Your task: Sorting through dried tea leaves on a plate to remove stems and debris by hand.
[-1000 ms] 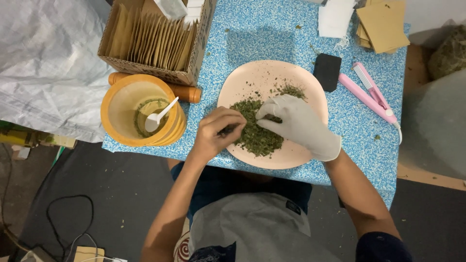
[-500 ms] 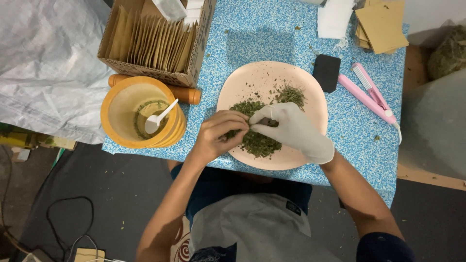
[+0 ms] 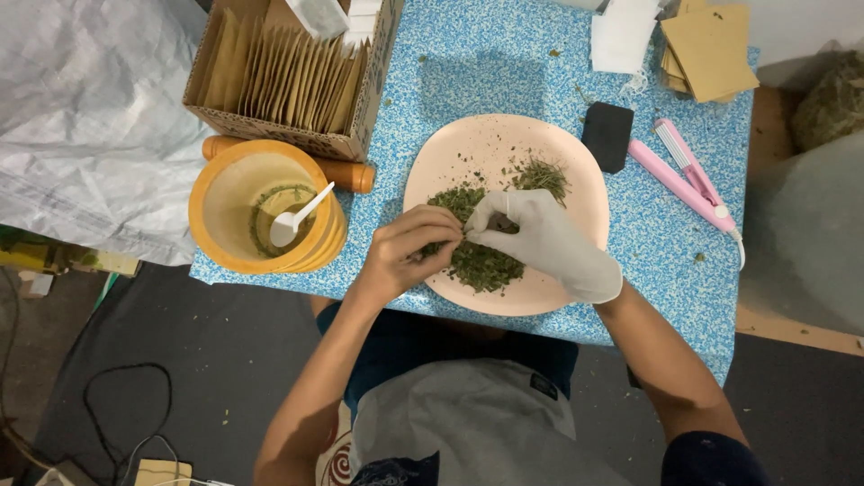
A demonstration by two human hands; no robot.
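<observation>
Both grips meet over the round pale-pink plastic plate [image 3: 558, 153]: bare left hand [image 3: 407, 252] has fingers curled together, pinching a bit of the dried green chopped herb pile [image 3: 481, 256], and the right hand in a white latex glove [image 3: 540, 238] has its fingertips [image 3: 477, 225] pinched together on the same herb, touching the left fingertips; whether either pinch holds more than a few flakes can't be told. Herb pile lies on the near half of the plate, a smaller looser clump of green herb [image 3: 542, 173] sits toward the far side, apart from the main pile. Plate rests on the blue-speckled tabletop [image 3: 486, 81]. Left of the plate, a stack of round orange-yellow plastic bowls [image 3: 261, 211] with herb residue and a white plastic spoon [image 3: 297, 218] leaning inside. Behind the bowls lies an orange-brown cylinder [image 3: 346, 174], partly hidden. Open cardboard box [image 3: 288, 81] at far left holds upright brown paper sachets [image 3: 270, 72]. Small black rectangular object [image 3: 607, 135] just beside the plate's far right rim; pink handheld sealer tool [image 3: 688, 175] lies to its right. Stack of brown paper envelopes [image 3: 711, 49] and white paper pieces [image 3: 623, 36] at the far edge
</observation>
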